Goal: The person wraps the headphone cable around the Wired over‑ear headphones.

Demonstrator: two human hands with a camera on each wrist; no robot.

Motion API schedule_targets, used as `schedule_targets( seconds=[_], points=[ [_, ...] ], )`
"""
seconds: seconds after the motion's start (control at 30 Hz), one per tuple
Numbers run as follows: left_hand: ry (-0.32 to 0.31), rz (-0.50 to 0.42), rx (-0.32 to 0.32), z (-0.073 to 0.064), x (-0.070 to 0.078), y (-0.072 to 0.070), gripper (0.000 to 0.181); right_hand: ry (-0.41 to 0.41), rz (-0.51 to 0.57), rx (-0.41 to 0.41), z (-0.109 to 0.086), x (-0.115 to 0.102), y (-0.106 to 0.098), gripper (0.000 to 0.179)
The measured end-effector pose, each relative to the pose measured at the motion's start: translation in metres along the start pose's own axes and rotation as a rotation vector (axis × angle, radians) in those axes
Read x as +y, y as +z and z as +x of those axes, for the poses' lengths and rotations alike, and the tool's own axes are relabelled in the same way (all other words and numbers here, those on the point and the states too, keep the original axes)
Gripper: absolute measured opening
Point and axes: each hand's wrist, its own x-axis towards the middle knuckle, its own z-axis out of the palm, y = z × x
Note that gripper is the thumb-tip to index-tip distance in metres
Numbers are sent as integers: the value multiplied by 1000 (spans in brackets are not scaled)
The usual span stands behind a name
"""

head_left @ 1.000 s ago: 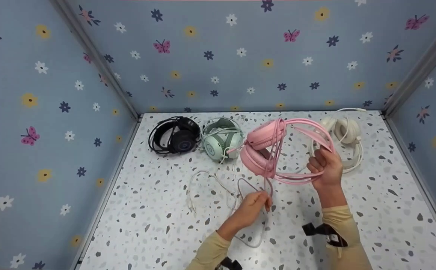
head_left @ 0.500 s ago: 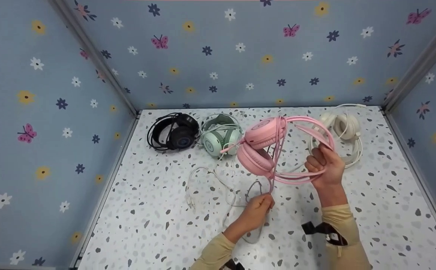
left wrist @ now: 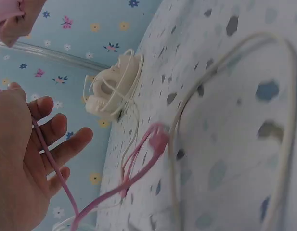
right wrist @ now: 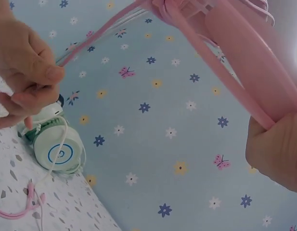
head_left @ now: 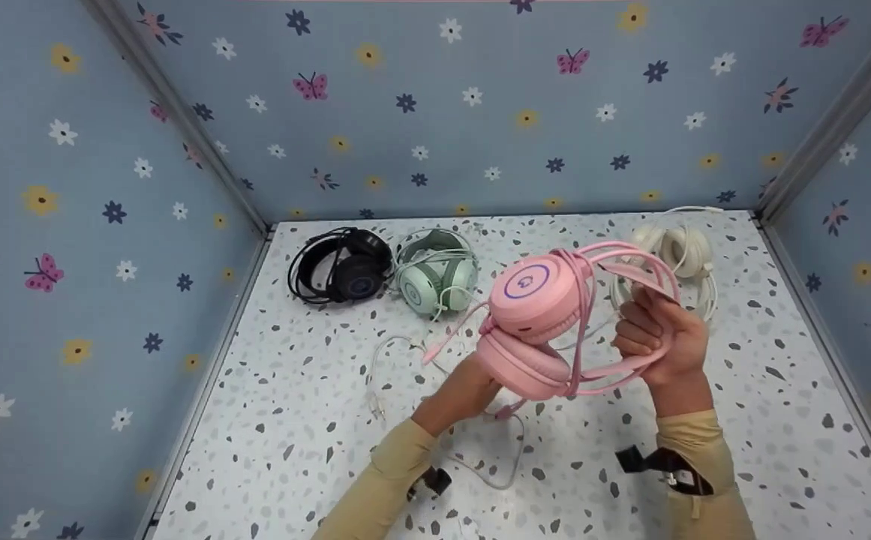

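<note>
My right hand (head_left: pixel 671 341) grips the headband of a pink headset (head_left: pixel 536 289) and holds it above the table, ear cups pointing left. Several turns of pink cable (head_left: pixel 585 322) wrap around it near the cups. My left hand (head_left: pixel 469 390) is below the cups, its fingers partly hidden by them in the head view. In the right wrist view, the left hand (right wrist: pixel 30 72) pinches the headset's cable between thumb and forefinger, the other fingers loosely spread. Past that hand, the cable hangs down to a pink connector (left wrist: pixel 159 139) in the left wrist view.
A black headset (head_left: pixel 356 274) and a mint green headset (head_left: pixel 435 277) lie along the back left of the speckled table (head_left: pixel 292 450). At back right lies a white headset (head_left: pixel 679 255). A thin white cable (head_left: pixel 518 450) trails across the middle. Patterned walls (head_left: pixel 480 112) enclose the table.
The left hand first slid slightly right, then rose up and left behind the ear cups. The pink headset has tilted, so one cup's round logo now faces up; the right hand keeps its grip.
</note>
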Motion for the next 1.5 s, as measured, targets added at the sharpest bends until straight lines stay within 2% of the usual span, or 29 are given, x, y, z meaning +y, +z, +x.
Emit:
schedule_targets(
  seconds=[0.07, 0.13, 0.17, 0.3, 0.4, 0.5, 0.57, 0.67, 0.73, 0.83, 0.9, 0.97, 1.1, 1.2, 1.33, 1.5],
  points=[
    [3, 67, -14, 4, -10, -14, 25, 29, -13, -15, -2, -4, 2, 29],
    [-8, 68, -66, 10, -20, -28, 29, 57, -30, -37, -3, -7, 2, 28],
    [-16, 14, -92, 14, -24, -35, 31, 75, -39, -46, -3, -8, 2, 27],
    [-71, -410, -190, 25, -39, -60, 37, 158, -69, -85, -3, -10, -1, 19],
    [-155, -688, -282, 29, -45, -77, 36, 201, -114, -111, -5, -9, -5, 16],
    [-239, -816, -381, 29, -48, -86, 30, 206, -219, -144, -11, -4, -6, 17],
    [-290, -889, -415, 29, -46, -89, 28, 205, -320, -142, -14, 0, -5, 27],
    [-369, -941, -424, 33, -36, -93, 31, 203, -515, -72, -16, 7, -1, 35],
    [-420, -963, -434, 37, -25, -101, 32, 195, -664, 16, -15, 11, 2, 32],
    [-436, -975, -457, 44, -9, -118, 33, 145, -917, 182, -11, 16, 7, 23],
    [-421, -990, -450, 47, -1, -131, 32, 88, -1055, 308, -7, 18, 10, 16],
    [-403, -1017, -413, 49, 6, -142, 30, 21, -1145, 438, -4, 19, 14, 12],
    [-372, -1006, -339, 45, 19, -152, 26, -92, -1181, 639, -1, 23, 15, 13],
    [-319, -949, -301, 39, 35, -145, 27, -162, -1167, 736, 1, 25, 13, 14],
    [-280, -968, -202, 31, 57, -125, 30, -293, -1103, 820, 6, 31, 8, 14],
    [-322, -1050, -41, 18, 80, -92, 33, -411, -1011, 849, 11, 43, 2, 17]
  ],
)
